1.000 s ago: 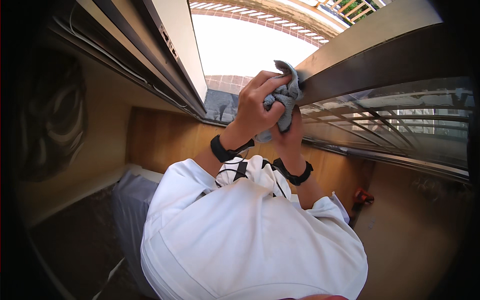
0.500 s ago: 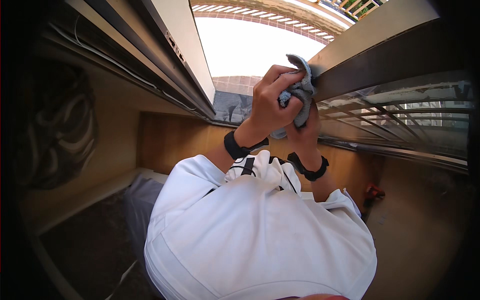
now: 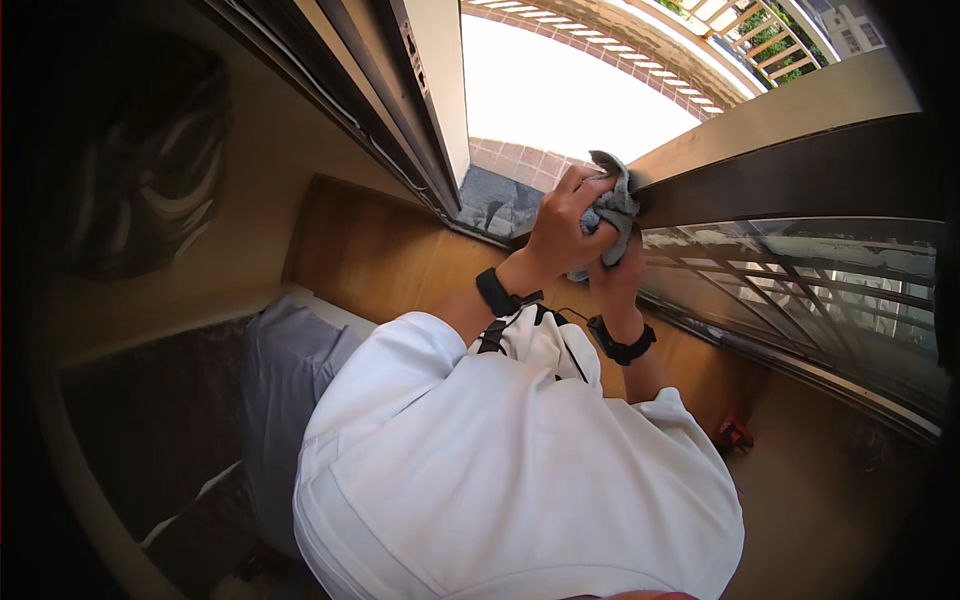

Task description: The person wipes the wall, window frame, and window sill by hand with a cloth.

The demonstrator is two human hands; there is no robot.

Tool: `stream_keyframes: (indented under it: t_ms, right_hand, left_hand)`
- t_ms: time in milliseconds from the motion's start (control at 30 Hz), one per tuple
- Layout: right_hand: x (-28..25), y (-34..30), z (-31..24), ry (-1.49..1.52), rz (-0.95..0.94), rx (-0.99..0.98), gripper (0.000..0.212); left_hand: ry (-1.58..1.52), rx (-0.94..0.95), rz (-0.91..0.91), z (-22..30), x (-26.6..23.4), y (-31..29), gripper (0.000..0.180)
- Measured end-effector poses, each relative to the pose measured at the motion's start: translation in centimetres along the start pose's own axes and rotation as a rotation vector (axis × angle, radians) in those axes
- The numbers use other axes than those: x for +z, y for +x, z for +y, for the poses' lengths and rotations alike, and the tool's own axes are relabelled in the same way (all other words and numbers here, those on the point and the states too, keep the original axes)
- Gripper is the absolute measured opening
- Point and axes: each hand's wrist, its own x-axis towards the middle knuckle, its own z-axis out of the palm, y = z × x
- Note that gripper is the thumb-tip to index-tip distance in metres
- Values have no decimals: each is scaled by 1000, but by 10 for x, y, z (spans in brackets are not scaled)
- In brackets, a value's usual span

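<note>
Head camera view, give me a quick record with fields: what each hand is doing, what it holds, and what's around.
left hand: closed over a grey cloth, pressing it against the dark door frame
right hand: below the cloth, gripping its lower part
wrists: a black band on each
glass panel: right of the hands, reflecting railings
floor: wooden
opening: bright, paved ground outside
clothing: white top
</note>
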Motion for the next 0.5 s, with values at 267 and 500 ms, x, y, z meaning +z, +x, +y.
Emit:
stream_keyframes:
  t_ms: [267, 500]
  right_hand:
    - [22, -38, 25, 192, -431, 339, 43]
    - [63, -4, -18, 357, -486, 99, 54]
  left_hand:
    - [251, -495, -249, -33, -15, -67, 37]
    - [375, -316, 24, 12, -81, -49, 42]
